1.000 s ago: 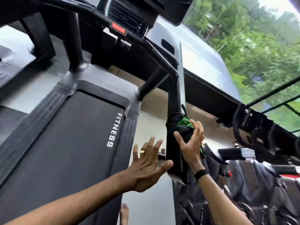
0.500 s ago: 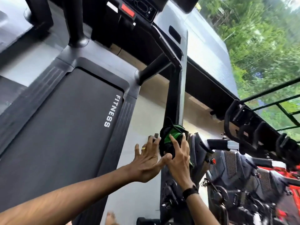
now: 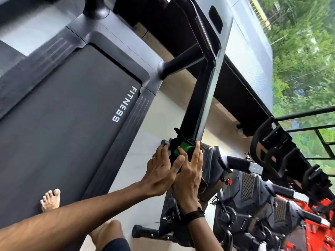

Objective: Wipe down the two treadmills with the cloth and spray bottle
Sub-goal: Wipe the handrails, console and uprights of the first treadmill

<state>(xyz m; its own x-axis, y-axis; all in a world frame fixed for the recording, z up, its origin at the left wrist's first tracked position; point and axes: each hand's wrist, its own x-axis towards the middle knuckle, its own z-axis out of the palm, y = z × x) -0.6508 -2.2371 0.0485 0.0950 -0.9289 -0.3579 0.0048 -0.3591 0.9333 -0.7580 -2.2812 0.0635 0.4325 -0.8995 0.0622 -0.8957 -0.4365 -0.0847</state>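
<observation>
Right hand (image 3: 188,176) grips the cloth (image 3: 182,148) against the rail (image 3: 197,109); left hand (image 3: 159,175) flat, fingers straight, pressing beside it. Cloth likely soft, light, bunches easily — best held wrapped round the rail.

Only readable text: "FITNESS" (image 3: 124,104), white caps, printed on the dark treadmill belt (image 3: 63,124) near its front right corner, centre-left of frame, letters running sideways. No other labels, nos. or signs legible; rest too blurred.
</observation>
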